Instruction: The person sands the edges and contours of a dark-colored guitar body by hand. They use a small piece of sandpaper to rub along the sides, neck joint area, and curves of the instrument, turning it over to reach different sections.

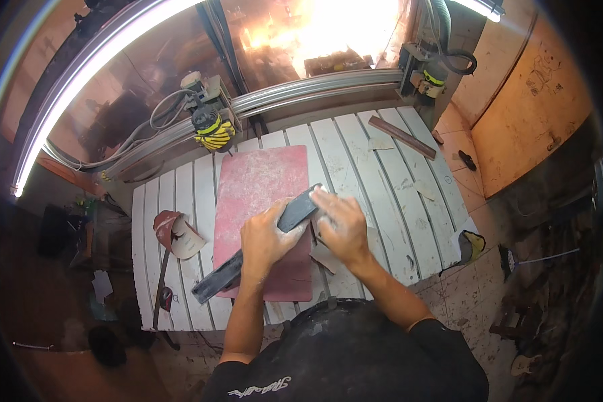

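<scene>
A long, flat dark grey bar (220,275) lies slantwise above a dusty pink board (264,175). My left hand (264,234) is closed around the bar towards its far end, with the thumb along the near side. My right hand (342,226), whitened with dust, has its fingers partly stretched and apart. Its fingertips touch or almost touch the bar's far right end; I cannot tell whether a small thing sits under them. Just below the right hand is a torn, paper-like scrap (323,258), partly hidden.
The board rests on a white slatted table (338,154). Curled reddish-brown sandpaper (179,234) and a thin dark rod (161,288) lie left; a brown strip (402,137) lies far right. Behind, a metal rail (301,87) carries a yellow-and-black machine head (212,127).
</scene>
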### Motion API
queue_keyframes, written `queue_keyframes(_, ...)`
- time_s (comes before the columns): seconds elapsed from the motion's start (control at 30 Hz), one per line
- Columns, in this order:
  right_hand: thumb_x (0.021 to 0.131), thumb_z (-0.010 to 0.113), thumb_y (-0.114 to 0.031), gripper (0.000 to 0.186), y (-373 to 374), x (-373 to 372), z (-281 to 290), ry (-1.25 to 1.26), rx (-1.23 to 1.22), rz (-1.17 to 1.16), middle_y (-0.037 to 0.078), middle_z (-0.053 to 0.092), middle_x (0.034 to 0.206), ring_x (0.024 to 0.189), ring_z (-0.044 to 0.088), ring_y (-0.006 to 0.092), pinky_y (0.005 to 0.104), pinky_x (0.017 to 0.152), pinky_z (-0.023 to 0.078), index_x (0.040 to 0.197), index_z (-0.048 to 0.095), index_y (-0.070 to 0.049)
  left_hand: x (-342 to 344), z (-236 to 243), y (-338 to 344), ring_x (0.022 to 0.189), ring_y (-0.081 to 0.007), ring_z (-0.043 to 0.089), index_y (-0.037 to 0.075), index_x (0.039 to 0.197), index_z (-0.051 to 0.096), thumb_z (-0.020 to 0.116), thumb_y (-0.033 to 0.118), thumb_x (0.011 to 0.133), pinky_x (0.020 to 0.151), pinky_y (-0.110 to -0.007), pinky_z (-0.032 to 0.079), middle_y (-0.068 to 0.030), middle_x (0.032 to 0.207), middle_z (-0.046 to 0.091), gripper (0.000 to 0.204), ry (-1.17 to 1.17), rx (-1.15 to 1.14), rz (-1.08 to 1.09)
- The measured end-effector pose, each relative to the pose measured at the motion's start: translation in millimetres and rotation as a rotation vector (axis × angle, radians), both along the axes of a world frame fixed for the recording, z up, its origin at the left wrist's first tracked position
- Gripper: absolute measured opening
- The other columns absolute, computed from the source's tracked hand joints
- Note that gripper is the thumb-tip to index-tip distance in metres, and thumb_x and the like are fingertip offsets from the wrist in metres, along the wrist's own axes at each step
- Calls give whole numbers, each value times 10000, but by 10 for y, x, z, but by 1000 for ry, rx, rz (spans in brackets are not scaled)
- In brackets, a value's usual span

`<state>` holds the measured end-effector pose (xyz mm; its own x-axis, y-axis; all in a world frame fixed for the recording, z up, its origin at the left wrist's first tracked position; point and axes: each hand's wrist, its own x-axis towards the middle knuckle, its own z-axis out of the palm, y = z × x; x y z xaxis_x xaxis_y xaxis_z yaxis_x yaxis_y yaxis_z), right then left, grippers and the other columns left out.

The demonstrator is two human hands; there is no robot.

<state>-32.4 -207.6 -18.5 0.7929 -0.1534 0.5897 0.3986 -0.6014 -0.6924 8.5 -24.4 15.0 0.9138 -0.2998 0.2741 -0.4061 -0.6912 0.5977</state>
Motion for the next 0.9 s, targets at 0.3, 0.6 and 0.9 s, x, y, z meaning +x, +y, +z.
queue_keyframes(0.3, 776, 570, 98, 577, 18, -106, 49, 81, -52, 17, 150, 736, 1361, 993, 678, 311, 378, 913, 523, 1301, 766, -38, -6, 6, 20, 928, -359, 785, 89, 1205, 771, 902, 312, 762, 801, -418, 608, -165, 1033, 798, 513, 2, -7, 5)
queue_keyframes(0.6, 838, 563, 90, 540, 43, -113, 68, 67, -180, 8, 134, 721, 1389, 891, 646, 311, 394, 892, 522, 1320, 756, -58, -13, 21, 14, 915, -365, 784, 84, 1211, 767, 910, 331, 768, 801, -425, 610, -179, 1008, 795, 527, -15, -27, 6)
queue_keyframes(0.9, 846, 579, 73, 529, 69, -110, 6, 56, -180, -7, 154, 718, 1388, 890, 652, 323, 412, 872, 515, 1338, 737, -39, -16, -33, 20, 842, -390, 769, 162, 1189, 775, 873, 336, 792, 732, -462, 608, -172, 894, 784, 444, -61, -56, 0)
